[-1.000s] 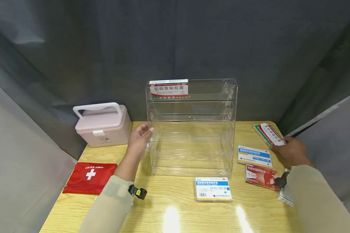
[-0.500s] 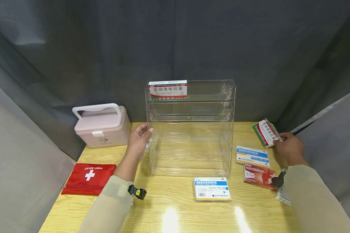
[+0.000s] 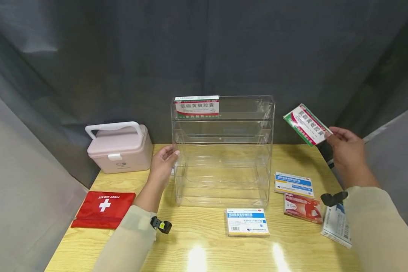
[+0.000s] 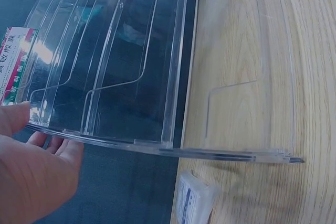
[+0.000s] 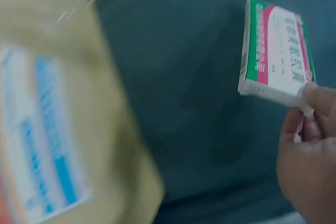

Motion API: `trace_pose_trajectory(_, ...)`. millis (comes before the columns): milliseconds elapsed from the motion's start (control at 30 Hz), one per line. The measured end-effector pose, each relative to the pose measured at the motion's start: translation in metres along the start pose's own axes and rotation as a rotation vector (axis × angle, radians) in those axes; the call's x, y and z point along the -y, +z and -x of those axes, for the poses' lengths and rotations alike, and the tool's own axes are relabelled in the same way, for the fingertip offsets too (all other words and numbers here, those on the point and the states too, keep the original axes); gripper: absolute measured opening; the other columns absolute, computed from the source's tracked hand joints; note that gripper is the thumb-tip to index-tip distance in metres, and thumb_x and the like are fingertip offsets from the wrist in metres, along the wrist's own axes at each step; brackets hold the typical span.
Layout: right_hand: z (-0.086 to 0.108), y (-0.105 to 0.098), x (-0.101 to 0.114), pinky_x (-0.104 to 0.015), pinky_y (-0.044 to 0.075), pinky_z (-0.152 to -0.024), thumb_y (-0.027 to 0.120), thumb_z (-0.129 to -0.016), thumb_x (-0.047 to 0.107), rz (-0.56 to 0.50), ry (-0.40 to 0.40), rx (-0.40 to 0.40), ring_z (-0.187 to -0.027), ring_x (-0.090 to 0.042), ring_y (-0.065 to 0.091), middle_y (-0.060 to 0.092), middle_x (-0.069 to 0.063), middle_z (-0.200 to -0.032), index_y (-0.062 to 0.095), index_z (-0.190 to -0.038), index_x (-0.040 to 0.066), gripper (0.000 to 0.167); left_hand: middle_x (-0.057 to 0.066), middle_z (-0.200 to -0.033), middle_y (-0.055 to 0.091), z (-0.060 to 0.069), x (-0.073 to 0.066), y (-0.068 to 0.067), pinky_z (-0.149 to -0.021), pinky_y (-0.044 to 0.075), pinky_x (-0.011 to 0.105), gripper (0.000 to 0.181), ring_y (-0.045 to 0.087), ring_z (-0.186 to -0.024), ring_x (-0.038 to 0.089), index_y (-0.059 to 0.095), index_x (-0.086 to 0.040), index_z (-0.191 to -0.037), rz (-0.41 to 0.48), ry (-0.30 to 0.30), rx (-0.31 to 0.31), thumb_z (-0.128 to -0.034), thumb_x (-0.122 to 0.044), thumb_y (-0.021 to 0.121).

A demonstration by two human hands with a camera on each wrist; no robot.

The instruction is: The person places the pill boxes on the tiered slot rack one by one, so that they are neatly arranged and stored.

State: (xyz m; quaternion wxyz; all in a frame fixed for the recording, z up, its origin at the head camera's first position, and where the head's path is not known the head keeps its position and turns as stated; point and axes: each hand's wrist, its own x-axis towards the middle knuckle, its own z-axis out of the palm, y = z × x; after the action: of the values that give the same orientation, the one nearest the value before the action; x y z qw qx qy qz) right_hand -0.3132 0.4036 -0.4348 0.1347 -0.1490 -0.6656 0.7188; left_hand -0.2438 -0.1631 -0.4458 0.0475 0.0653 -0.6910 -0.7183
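Observation:
My right hand (image 3: 350,151) pinches a green, white and red medicine box (image 3: 307,125) by its near right corner, thumb on top. The box is tilted in the air above the table's back right; the right wrist view shows the same box (image 5: 278,48) against the dark curtain. My left hand (image 3: 162,162) grips the left side of a clear acrylic tiered rack (image 3: 221,170); in the left wrist view its thumb (image 4: 16,116) lies at the side panel's edge, fingers across from it. A matching medicine box (image 3: 197,107) stands in the top tier, at the left.
Right of the rack lie a blue-white box (image 3: 293,184), a red box (image 3: 302,207) and a white box (image 3: 336,224). Another blue-white box (image 3: 247,222) lies in front. At left are a pink case (image 3: 119,147) and a red first aid pouch (image 3: 103,209).
My right hand has lifted the green, white and red medicine box off the table, up and slightly back. My left hand stays at the rack's side.

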Motion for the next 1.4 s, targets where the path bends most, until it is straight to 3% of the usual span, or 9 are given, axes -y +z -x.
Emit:
trace_pose_trajectory(100,0.009,0.014,0.035,-0.012,0.057,-0.073,0.087,-0.093,0.011,-0.202,-0.052,0.068,-0.1,-0.012,0.058,0.066,0.003,-0.112,0.077,-0.126,0.011,0.035,0.022,-0.161,0.053,0.0,0.0,0.0,-0.129,0.042,0.044,0.047,0.049,-0.152,0.033,0.054,0.002,-0.153,-0.004,-0.002,-0.002,-0.1093,-0.011,0.065)
trace_pose_trajectory(267,0.03,0.044,0.087,-0.013,0.061,-0.086,0.09,-0.088,0.01,-0.311,-0.127,0.173,-0.111,-0.016,0.058,0.067,-0.001,-0.124,0.075,-0.132,0.006,0.047,0.021,-0.16,0.054,0.001,0.0,0.0,-0.13,0.042,0.044,0.049,0.049,-0.152,0.033,0.053,0.004,-0.154,-0.001,0.006,-0.004,-0.1094,-0.01,0.065)
trace_pose_trajectory(500,0.05,0.093,0.13,-0.016,0.057,-0.099,0.089,-0.089,0.01,-0.329,-0.286,0.289,-0.118,-0.021,0.058,0.069,-0.006,-0.127,0.071,-0.136,-0.002,0.052,0.023,-0.162,0.052,0.001,0.002,0.0,-0.131,0.04,0.046,0.048,0.047,-0.154,0.035,0.052,0.006,-0.154,0.009,0.002,-0.006,-0.1092,-0.008,0.064)
trace_pose_trajectory(667,0.054,0.121,0.146,-0.019,0.055,-0.1,0.086,-0.092,0.007,-0.302,-0.323,0.33,-0.117,-0.021,0.058,0.069,-0.007,-0.125,0.073,-0.131,-0.002,0.042,0.023,-0.161,0.052,0.002,0.002,0.001,-0.131,0.04,0.046,0.048,0.047,-0.154,0.035,0.053,0.005,-0.153,0.005,-0.009,-0.005,-0.1092,-0.009,0.065)
trace_pose_trajectory(800,0.054,0.14,0.152,-0.02,0.053,-0.098,0.081,-0.097,0.006,-0.225,-0.345,0.319,-0.114,-0.019,0.058,0.069,-0.004,-0.121,0.075,-0.129,0.001,0.033,0.02,-0.161,0.054,0.001,0.001,0.0,-0.131,0.04,0.045,0.047,0.048,-0.154,0.034,0.055,0.001,-0.153,-0.014,-0.014,-0.01,-0.1092,-0.013,0.066)
trace_pose_trajectory(1000,0.058,0.165,0.15,-0.022,0.047,-0.093,0.077,-0.102,0.02,0.113,-0.372,0.245,-0.11,-0.012,0.058,0.072,0.008,-0.118,0.078,-0.131,0.016,0.029,0.019,-0.161,0.054,0.002,0.0,-0.001,-0.131,0.04,0.045,0.047,0.047,-0.155,0.033,0.055,0.001,-0.153,-0.031,-0.019,-0.008,-0.1095,-0.014,0.066)
trace_pose_trajectory(1167,0.054,0.174,0.144,-0.023,0.048,-0.09,0.075,-0.104,0.023,0.212,-0.399,0.24,-0.107,-0.009,0.058,0.071,0.011,-0.115,0.076,-0.135,0.017,0.032,0.018,-0.161,0.054,0.0,0.002,-0.002,-0.131,0.04,0.045,0.05,0.047,-0.155,0.033,0.053,0.002,-0.155,-0.029,-0.006,-0.005,-0.1096,-0.015,0.067)
trace_pose_trajectory(1400,0.047,0.176,0.135,-0.025,0.047,-0.091,0.072,-0.107,0.03,0.333,-0.348,0.266,-0.111,-0.008,0.056,0.069,0.014,-0.115,0.075,-0.14,0.022,0.035,0.021,-0.162,0.053,-0.001,0.003,-0.001,-0.131,0.039,0.045,0.05,0.047,-0.154,0.033,0.053,0.002,-0.155,-0.027,-0.001,-0.009,-0.1092,-0.014,0.067)
